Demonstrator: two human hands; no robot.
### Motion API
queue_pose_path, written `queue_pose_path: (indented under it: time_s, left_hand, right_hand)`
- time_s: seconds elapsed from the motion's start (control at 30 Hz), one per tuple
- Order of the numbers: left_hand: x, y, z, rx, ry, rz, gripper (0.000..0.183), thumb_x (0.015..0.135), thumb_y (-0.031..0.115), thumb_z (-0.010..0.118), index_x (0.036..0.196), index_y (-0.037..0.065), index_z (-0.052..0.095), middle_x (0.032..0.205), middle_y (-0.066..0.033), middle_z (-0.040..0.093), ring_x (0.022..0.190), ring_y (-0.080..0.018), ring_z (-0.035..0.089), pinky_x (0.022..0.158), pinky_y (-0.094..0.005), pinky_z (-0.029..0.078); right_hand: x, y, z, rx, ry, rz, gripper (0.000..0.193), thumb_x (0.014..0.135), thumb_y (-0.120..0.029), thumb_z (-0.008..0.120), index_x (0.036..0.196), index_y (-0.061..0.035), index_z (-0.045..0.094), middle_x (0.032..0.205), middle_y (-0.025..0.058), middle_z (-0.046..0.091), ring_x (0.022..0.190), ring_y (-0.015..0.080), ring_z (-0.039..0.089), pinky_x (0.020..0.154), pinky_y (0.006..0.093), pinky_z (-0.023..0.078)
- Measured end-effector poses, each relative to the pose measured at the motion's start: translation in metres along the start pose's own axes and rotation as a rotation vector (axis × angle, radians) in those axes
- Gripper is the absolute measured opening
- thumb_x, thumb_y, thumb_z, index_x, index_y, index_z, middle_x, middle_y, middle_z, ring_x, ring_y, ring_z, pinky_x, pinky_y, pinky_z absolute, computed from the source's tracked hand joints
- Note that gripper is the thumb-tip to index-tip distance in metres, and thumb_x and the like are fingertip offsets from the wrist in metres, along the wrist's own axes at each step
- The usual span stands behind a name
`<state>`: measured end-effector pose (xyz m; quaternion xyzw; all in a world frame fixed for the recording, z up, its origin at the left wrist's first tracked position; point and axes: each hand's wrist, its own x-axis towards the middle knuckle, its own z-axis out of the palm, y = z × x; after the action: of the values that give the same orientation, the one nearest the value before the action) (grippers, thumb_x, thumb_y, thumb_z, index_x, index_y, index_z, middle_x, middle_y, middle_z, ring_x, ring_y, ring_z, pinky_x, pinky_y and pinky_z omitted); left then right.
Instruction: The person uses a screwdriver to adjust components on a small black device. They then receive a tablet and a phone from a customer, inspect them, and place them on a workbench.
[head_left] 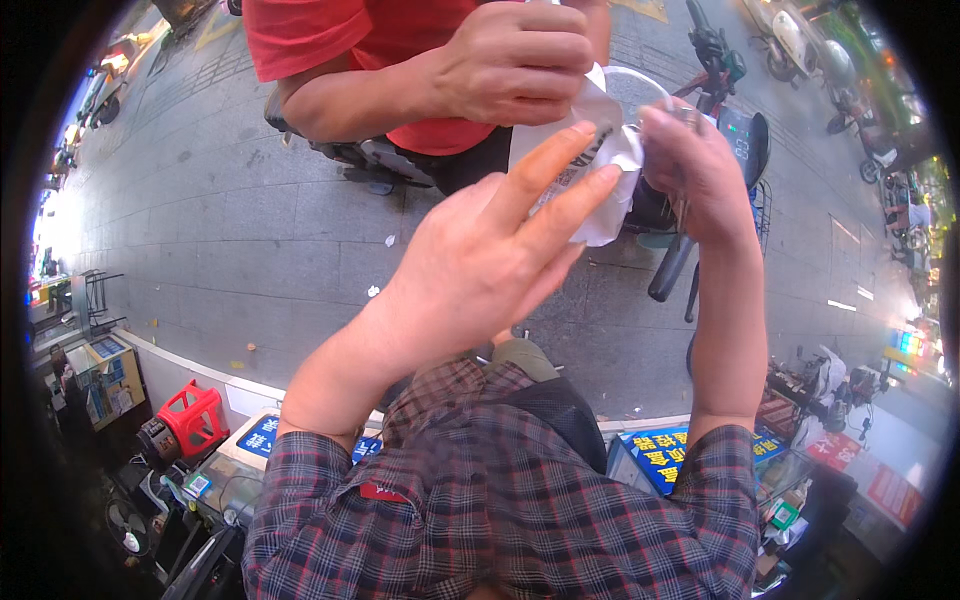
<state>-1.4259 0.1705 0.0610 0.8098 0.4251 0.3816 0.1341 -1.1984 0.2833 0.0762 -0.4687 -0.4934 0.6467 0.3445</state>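
A white paper bag (605,212) with dark print hangs in front of me, creased and partly hidden behind fingers. My left hand (465,255) lies across its front with the fingers stretched and apart, two fingertips against the bag. Beyond it, another person's fist (525,62) grips the top of the bag. At the bag's right side my right hand (695,165) is closed, thumb and fingers pinching a white cord (635,75) that arches over from the bag's top. Where the cord ends is hidden by the fingers.
The person opposite wears a red shirt (425,50). Beside them stands a scooter with a black handlebar grip (672,268) and a lit display (740,140). A red plastic stool (192,412) and blue signs (655,455) lie near me; grey paving (250,260) spreads beyond.
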Motion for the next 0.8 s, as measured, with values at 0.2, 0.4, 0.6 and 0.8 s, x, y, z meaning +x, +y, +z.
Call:
queue_pose_path:
  time_s: [0.2,0.4,0.6,0.8]
  left_hand:
    - [0.007,-0.005,0.012,0.088,0.012,0.058,0.072,0.081,0.010,0.079,0.149,0.010,0.054,0.152,-0.0157,0.050,0.089,-0.0250,0.068,0.078,-0.0354,0.059]
    - [0.017,0.010,0.014,0.231,-0.115,-0.107,0.063,0.082,0.010,0.078,0.142,0.009,0.059,0.134,-0.0184,0.057,0.084,-0.0269,0.068,0.076,-0.0350,0.057]
    - [-0.009,0.008,-0.005,0.100,-0.329,-0.185,0.019,0.084,0.012,0.078,0.089,0.003,0.061,0.105,-0.0127,0.059,0.077,-0.0277,0.066,0.064,-0.0392,0.052]
    - [-0.041,-0.004,-0.035,0.020,-0.347,-0.164,0.033,0.080,0.023,0.088,0.076,0.004,0.060,0.083,-0.0078,0.060,0.060,-0.0240,0.059,0.055,-0.0348,0.046]
  right_hand:
    - [-0.047,0.022,-0.040,0.308,0.010,-0.225,0.034,0.102,-0.030,0.062,0.081,-0.0112,0.044,0.068,-0.0023,0.039,0.056,0.0070,0.034,0.050,0.0253,0.028]
    - [-0.096,0.036,-0.068,0.327,0.160,-0.276,0.034,0.101,-0.029,0.064,0.081,-0.0111,0.044,0.068,-0.0011,0.041,0.055,0.0079,0.036,0.050,0.0259,0.028]
    - [-0.108,0.051,-0.087,0.306,0.239,-0.251,0.033,0.104,-0.026,0.062,0.080,-0.0112,0.045,0.066,-0.0009,0.041,0.055,0.0080,0.035,0.050,0.0257,0.029]
    - [-0.112,0.069,-0.085,-0.150,0.159,-0.167,0.018,0.103,-0.019,0.068,0.091,-0.0055,0.063,0.075,-0.0013,0.056,0.064,0.0039,0.043,0.056,0.0226,0.030]
